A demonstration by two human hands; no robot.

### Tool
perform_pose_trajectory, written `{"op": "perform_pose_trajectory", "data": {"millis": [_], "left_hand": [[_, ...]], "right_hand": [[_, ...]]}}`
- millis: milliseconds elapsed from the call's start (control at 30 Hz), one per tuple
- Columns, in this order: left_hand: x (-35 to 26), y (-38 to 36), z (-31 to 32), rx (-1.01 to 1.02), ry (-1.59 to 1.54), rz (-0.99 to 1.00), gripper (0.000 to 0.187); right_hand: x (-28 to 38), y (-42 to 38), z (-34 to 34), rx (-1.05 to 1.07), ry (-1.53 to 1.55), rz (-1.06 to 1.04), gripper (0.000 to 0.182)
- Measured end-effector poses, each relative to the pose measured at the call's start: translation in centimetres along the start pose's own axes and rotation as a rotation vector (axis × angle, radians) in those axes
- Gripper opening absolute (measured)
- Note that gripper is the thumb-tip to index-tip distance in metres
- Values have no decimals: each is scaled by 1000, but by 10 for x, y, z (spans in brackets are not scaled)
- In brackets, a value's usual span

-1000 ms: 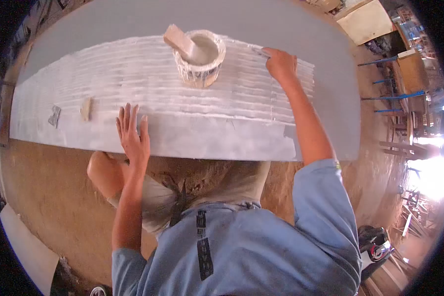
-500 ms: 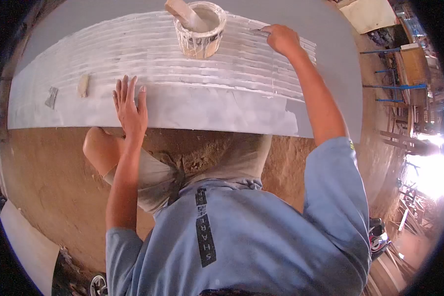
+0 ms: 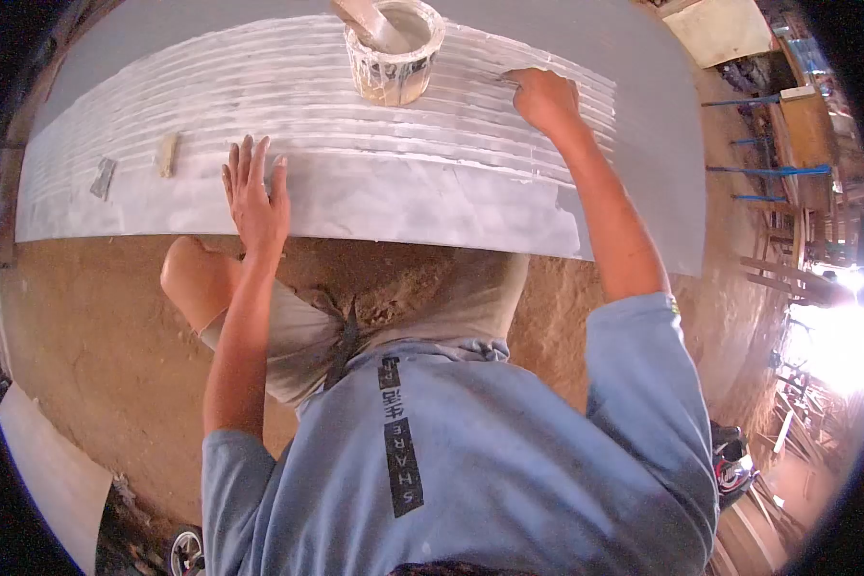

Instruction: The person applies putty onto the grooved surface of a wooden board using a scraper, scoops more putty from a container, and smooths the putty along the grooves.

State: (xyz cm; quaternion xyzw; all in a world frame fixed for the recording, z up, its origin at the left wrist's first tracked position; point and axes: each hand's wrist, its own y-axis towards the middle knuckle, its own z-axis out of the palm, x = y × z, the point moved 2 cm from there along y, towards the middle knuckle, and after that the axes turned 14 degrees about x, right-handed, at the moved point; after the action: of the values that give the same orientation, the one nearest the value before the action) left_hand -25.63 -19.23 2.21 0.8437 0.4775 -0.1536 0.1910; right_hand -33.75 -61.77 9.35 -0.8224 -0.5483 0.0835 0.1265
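Note:
A large grey board [image 3: 643, 192] lies in front of me, its middle covered with rows of white paste [image 3: 298, 110]. My left hand [image 3: 257, 197] rests flat near the board's front edge, fingers stretched out and holding nothing. Farther right, my right hand [image 3: 547, 101] is closed around a small, flat scraper [image 3: 509, 79], mostly hidden by the fingers, over the ridged paste. Between the hands and farther back stands a paste-smeared bucket [image 3: 394, 82]. A broad wooden stick or handle [image 3: 370, 21] leans out of it.
Left of my left hand, a small tan block [image 3: 169, 156] and a grey scrap [image 3: 104, 179] lie on the board. A pale sheet [image 3: 53, 480] is at lower left. Wooden furniture [image 3: 806, 134] and loose wood strips [image 3: 797, 432] stand or lie at right.
My right hand has moved toward me across the ridged paste with the scraper. My left hand stays flat on the board. The view has shifted slightly.

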Motion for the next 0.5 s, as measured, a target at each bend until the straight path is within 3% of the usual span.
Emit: {"op": "perform_pose_trajectory", "data": {"millis": [500], "left_hand": [[-1, 1, 0, 13, 15, -8, 47]], "right_hand": [[22, -58, 7, 16, 36, -21, 43]]}}
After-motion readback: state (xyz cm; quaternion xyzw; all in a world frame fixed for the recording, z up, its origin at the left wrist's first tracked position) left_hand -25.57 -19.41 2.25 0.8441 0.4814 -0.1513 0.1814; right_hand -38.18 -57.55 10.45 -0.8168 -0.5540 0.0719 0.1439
